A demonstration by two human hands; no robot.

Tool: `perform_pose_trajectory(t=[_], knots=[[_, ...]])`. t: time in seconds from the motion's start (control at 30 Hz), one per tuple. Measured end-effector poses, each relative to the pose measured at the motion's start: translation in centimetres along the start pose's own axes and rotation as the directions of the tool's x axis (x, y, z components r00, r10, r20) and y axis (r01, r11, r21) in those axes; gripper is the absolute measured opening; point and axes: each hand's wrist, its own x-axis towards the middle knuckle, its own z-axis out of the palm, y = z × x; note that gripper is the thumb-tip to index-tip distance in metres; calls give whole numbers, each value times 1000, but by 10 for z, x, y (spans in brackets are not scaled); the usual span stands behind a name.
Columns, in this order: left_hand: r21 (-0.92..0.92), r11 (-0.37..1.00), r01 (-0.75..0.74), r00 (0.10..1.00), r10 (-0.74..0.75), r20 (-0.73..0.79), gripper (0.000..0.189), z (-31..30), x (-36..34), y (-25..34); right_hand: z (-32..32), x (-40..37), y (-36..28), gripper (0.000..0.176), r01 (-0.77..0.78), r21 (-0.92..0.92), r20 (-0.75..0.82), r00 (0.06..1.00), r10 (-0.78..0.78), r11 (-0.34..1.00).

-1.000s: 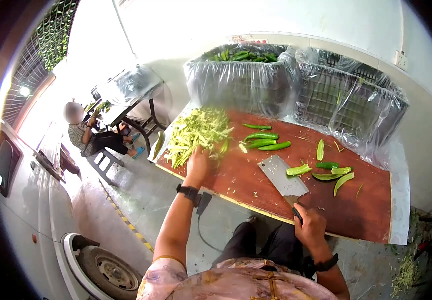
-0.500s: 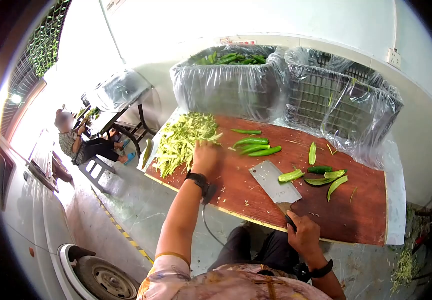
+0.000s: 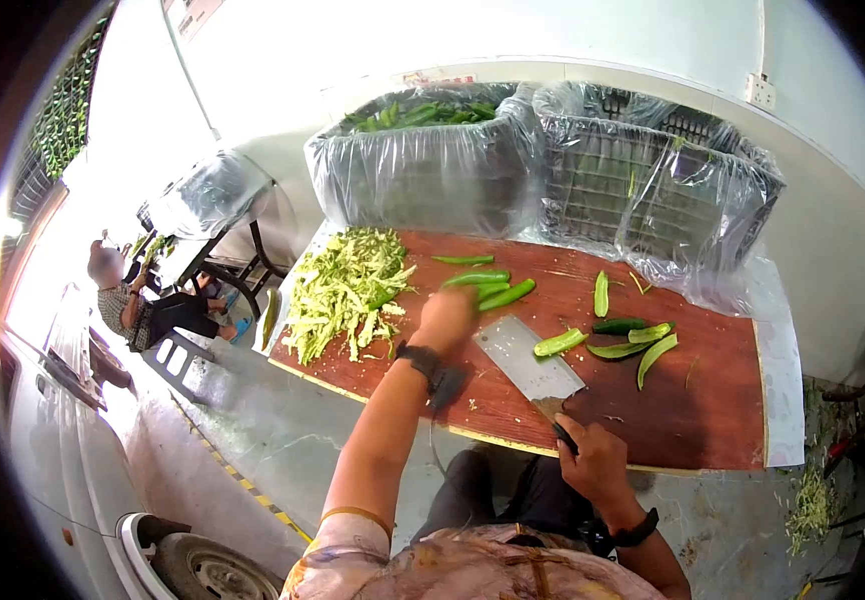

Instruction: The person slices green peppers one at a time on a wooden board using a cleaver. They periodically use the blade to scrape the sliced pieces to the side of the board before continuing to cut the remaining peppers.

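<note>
My right hand is closed around the dark handle of a cleaver, whose wide blade lies flat on the reddish-brown board. My left hand is at the near left end of several whole green peppers; its fingers are blurred and partly hidden, so their grip does not show. Left of it spreads a heap of pale green strips. Beside the blade rests a split pepper piece, with more pepper pieces to its right. Another whole pepper lies farther back.
Behind the board stand two plastic-lined crates, the left crate with green peppers inside and the right crate beside it. A person sits at a table on the far left. A parked vehicle stands lower left.
My left hand has moved right from the heap of strips to the whole peppers. My right hand still holds the cleaver on the board. The view has shifted slightly.
</note>
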Motion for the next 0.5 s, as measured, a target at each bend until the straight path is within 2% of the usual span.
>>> perform_pose_trajectory(t=[0.13,0.23,0.3,0.33,0.37,0.4,0.43,0.47,0.5], knots=[[-35,998,56,998,-57,-34,21,-17,-23,-1,3,-2,1,39,7,-48,8,1000,-6,999],[-135,987,92,979,-115,-168,31,-36,-49,-8,0,0,1,40,-20,-34,47,999,21,999],[-134,984,120,981,-138,-137,33,-41,-64,-17,-2,2,5,41,-35,98,21,999,33,995],[-137,980,146,981,-162,-109,35,-42,-71,-22,-3,4,7,41,-35,102,18,999,33,994],[-160,984,78,979,-106,-175,33,-39,-81,-27,-4,6,9,41,-50,223,-58,996,65,974],[-157,984,78,979,-106,-175,33,-38,-90,-26,-5,7,12,41,-55,341,-127,986,104,938],[-154,987,54,980,-81,-179,32,-37,-97,-25,2,8,20,41,2,407,-256,960,112,913],[-151,988,30,982,-58,-182,30,-36,-105,-24,-1,4,24,41,-229,682,-25,942,335,694],[-150,988,30,982,-58,-180,30,-35,-112,-21,-10,4,20,41,-300,818,99,914,393,491]])
